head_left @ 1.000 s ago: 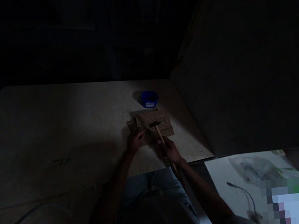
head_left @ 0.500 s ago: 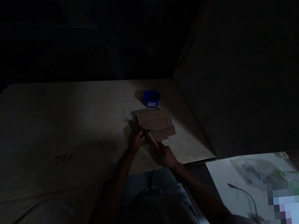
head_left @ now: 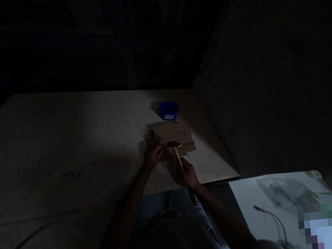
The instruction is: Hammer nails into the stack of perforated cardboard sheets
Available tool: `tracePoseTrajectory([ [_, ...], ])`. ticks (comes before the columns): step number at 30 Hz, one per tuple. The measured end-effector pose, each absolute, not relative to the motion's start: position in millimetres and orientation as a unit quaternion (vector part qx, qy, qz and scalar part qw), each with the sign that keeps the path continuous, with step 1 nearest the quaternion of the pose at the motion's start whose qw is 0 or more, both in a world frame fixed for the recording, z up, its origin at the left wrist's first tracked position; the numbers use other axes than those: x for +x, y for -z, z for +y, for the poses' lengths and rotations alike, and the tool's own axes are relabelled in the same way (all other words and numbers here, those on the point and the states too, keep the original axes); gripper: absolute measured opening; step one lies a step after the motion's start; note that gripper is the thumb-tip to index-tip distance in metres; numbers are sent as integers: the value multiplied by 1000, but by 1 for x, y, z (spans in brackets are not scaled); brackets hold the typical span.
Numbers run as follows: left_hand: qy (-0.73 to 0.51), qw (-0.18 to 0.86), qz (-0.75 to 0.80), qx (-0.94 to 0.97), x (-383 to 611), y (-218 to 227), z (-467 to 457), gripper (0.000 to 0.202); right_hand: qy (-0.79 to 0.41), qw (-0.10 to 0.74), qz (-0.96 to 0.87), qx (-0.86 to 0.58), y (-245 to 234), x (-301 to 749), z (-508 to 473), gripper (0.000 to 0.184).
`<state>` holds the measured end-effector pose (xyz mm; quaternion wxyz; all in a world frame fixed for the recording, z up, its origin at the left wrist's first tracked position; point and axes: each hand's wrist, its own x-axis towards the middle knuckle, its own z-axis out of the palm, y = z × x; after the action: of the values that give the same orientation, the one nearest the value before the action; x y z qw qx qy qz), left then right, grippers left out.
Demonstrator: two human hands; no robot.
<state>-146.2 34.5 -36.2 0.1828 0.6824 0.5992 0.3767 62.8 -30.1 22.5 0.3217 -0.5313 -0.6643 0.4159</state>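
Observation:
A small hammer point(head_left: 175, 147) with a wooden handle and dark metal head is gripped by my right hand point(head_left: 188, 174). Its head hangs just over the near edge of a brown block point(head_left: 173, 136) marked with rows of small dots, which lies on a pale work board point(head_left: 67, 138). My left hand point(head_left: 153, 157) rests at the block's near left corner, fingers pinched on something thin and dark that I cannot make out. The scene is very dim.
A blue tub point(head_left: 169, 110) stands just behind the block. A dark upright panel point(head_left: 268, 91) closes the right side. A white sheet point(head_left: 268, 208) with a thin cable point(head_left: 273, 218) lies at the lower right. Short dark marks point(head_left: 72, 175) lie on the board's left.
The hammer dropped to the block's near left edge half a second ago, then rose again with its head turned to the right. My left hand has stayed at the corner.

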Motion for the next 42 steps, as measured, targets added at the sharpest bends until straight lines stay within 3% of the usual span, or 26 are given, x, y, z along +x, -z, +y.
tracePoseTrajectory([
  [13,-371,135,556,732,-141,25,42,36,-445,396,-612,-521,-30,79,-21,34],
  [23,-328,152,520,774,-142,26,62,19,-478,446,-564,-504,-31,74,26,34],
  [42,-323,148,538,765,-140,23,61,14,-556,450,-496,-492,-8,60,67,35],
])
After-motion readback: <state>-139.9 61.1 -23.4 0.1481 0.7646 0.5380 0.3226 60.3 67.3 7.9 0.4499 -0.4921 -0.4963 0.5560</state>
